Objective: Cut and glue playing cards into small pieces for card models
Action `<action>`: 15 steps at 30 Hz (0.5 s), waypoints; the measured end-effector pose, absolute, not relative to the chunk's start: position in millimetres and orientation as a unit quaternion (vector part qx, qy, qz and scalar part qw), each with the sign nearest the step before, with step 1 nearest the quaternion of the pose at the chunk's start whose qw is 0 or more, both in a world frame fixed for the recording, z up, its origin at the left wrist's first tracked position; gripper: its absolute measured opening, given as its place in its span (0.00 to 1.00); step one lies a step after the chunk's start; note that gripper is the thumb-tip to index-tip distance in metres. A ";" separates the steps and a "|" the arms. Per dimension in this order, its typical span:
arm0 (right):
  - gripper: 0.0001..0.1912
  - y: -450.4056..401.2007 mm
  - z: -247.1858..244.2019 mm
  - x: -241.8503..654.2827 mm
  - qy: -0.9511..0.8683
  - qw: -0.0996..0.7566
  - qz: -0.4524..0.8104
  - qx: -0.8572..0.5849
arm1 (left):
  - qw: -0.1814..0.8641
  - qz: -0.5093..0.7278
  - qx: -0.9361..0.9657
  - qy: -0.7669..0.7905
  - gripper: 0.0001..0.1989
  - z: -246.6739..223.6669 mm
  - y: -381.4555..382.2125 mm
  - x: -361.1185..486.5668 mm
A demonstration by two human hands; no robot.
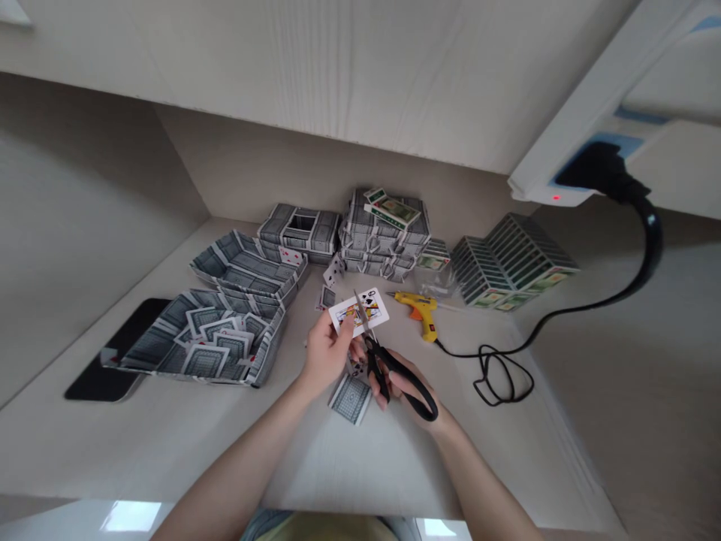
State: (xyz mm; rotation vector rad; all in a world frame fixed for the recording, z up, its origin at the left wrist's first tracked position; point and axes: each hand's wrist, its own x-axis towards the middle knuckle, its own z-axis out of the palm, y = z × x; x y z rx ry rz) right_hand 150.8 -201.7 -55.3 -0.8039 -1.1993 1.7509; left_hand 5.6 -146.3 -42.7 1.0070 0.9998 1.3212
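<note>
We're pinching a playing card point(359, 312) in our left hand point(325, 355), steadying it for the scissors point(378, 367) our right hand point(404, 385) is gripping.

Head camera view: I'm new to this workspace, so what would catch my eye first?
The scissors in the right hand stand out first, their blades across a playing card held by the left hand at the centre. Behind them sit stacked boxes made of cards, with trays of cards to the left and a yellow glue gun to the right.
</note>
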 end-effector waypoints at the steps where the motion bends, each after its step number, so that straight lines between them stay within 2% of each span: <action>1: 0.23 -201.8 -55.6 150.9 -0.475 0.423 0.702 -0.319 | 0.565 0.563 0.429 0.424 0.16 -43.0 -146.1 5.3; 15: 0.25 -200.3 -58.0 152.1 -0.462 0.419 0.716 -0.315 | 0.559 0.561 0.447 0.416 0.13 -50.5 -142.5 4.6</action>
